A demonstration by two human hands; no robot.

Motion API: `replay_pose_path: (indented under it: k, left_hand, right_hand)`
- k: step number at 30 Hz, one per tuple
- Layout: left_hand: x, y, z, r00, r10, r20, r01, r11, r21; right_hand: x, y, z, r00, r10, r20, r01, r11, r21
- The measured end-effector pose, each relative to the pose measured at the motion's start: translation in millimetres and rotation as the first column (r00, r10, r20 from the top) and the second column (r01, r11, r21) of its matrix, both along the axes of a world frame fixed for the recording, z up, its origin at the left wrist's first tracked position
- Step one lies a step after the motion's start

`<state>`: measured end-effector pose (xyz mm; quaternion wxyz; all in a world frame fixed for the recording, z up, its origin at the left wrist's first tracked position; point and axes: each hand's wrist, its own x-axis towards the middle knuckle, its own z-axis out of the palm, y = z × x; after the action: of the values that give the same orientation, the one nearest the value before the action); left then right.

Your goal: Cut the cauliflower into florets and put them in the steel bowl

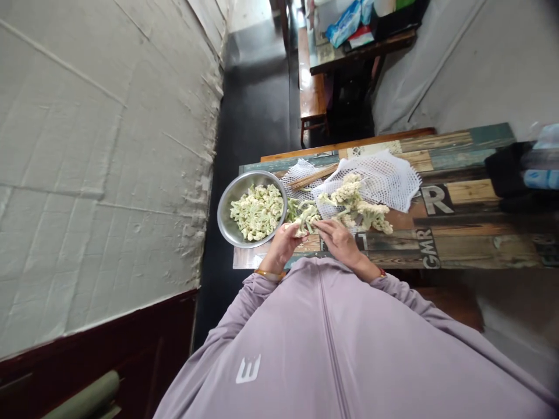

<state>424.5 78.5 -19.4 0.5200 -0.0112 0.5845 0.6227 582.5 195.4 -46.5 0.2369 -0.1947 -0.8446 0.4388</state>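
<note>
My left hand (285,244) is closed around a piece of cauliflower (307,217) just right of a metal bowl (223,216). My right hand (339,240) meets the same piece from the right, its fingers closed at the stem; whether a small tool is between them I cannot make out. Small cauliflower florets (257,212) are heaped in the bowl. Larger cauliflower branches (356,203) lie beyond my right hand, partly on a white mesh net (388,174).
A bundle of thin wooden sticks (312,177) lies across the net behind the bowl. The patchwork-patterned table (471,218) stretches right, with a dark item (509,171) near its end. A wall (152,145) rises at left. Farther off stand a bench (312,87) and another table (323,58).
</note>
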Motion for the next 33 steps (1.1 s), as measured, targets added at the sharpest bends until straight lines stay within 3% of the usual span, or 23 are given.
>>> replay_pose_path:
  k: [5, 10, 18, 22, 25, 28, 30, 33]
  left_hand:
    - [9.8, 9.1, -3.7, 0.997, -0.068, -0.024, 0.069, 0.997, 0.027]
    - [14.4, 10.9, -5.8, 0.998, -0.05, -0.031, 0.05, 0.999, -0.003]
    - [16.1, 4.4, -12.4, 0.994, -0.059, -0.09, 0.052, 0.995, -0.08]
    - [22.2, 4.8, -10.0, 0.987, -0.101, -0.125, 0.088, 0.991, -0.104]
    - [26.4, 8.0, -3.2, 0.97, -0.191, -0.152, 0.182, 0.981, -0.073]
    - [23.2, 9.5, 2.8, 0.963, -0.21, -0.171, 0.216, 0.976, 0.017]
    - [17.4, 8.9, 5.5, 0.971, -0.18, -0.155, 0.196, 0.975, 0.102]
    - [9.2, 8.0, 10.1, 0.98, -0.154, -0.124, 0.176, 0.967, 0.185]
  right_hand:
    - [-0.6, -9.9, -0.3, 0.999, 0.005, 0.037, -0.008, 0.994, 0.106]
    - [0.8, -11.2, -5.8, 0.999, -0.004, 0.046, -0.003, 0.989, 0.151]
    - [9.4, -15.0, -28.3, 0.998, -0.009, 0.063, 0.001, 0.992, 0.122]
    - [22.5, -16.4, -51.8, 0.992, -0.019, 0.123, 0.005, 0.994, 0.11]
    - [40.5, -14.8, -75.8, 0.954, -0.133, 0.268, 0.133, 0.991, 0.019]
    - [55.0, -9.3, -90.6, 0.914, -0.237, 0.329, 0.292, 0.948, -0.13]
    - [56.6, -4.0, -89.3, 0.913, -0.283, 0.293, 0.354, 0.907, -0.227]
    - [47.2, 4.9, -70.6, 0.899, -0.355, 0.255, 0.428, 0.837, -0.342]
